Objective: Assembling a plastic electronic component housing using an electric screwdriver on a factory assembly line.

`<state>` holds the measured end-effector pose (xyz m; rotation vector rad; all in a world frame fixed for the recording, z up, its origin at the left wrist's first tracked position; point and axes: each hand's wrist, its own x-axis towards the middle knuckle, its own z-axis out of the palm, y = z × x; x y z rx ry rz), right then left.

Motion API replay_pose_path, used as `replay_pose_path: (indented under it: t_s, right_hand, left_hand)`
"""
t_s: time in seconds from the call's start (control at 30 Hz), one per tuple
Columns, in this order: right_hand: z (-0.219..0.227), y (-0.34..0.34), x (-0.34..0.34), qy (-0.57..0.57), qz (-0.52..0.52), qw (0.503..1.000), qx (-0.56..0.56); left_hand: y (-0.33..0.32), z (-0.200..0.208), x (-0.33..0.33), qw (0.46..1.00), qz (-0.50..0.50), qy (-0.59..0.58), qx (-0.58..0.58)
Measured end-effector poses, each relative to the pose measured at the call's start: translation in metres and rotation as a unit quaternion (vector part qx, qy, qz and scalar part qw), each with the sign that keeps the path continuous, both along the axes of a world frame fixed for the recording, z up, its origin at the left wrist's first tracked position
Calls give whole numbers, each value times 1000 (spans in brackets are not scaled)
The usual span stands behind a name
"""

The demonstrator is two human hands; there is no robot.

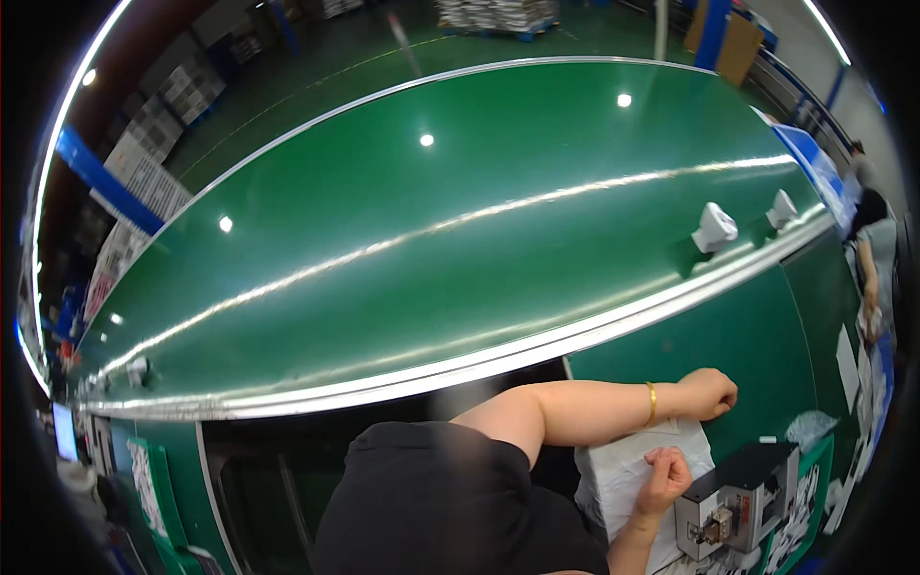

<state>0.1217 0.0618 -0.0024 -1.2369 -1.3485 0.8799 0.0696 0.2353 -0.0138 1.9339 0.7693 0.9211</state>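
Observation:
My left hand [707, 394], with a gold bangle on its wrist, is closed over the green side table [690, 335]. Its fingers are curled, and whatever they hold, if anything, is hidden. Nearer to me, my right hand [665, 479] is also closed, above a crumpled white sheet or bag [613, 470]; I cannot make out anything in its fingers. Just right of that hand stands a small black and grey machine [738, 489] with a metal mechanism on its front.
A long green conveyor belt [431, 249] with a metal rail runs across ahead. Two white plastic-looking pieces, one a funnel-shaped piece [714, 228], sit at its right. A green tray [813, 489] of small parts and a clear plastic bag [811, 428] lie beyond the machine. Another person [874, 249] stands far right.

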Motion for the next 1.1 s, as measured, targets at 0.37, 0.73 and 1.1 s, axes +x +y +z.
replay_pose_path:
  t_s: [0.37, 0.73, 1.1]
  right_hand:
    - [-4, -8, 2, 28, -18, 999, -6]
    - [9, -2, -16, 35, 4, 999, -20]
    - [16, -7, -17, 64, -5, 995, -71]
  left_hand:
    - [-8, 1, 13, 1000, -5, -22, -1]
    - [-8, 22, -23, 1000, 13, 11, -11]
    - [-11, 35, -19, 996, -29, 66, -49]
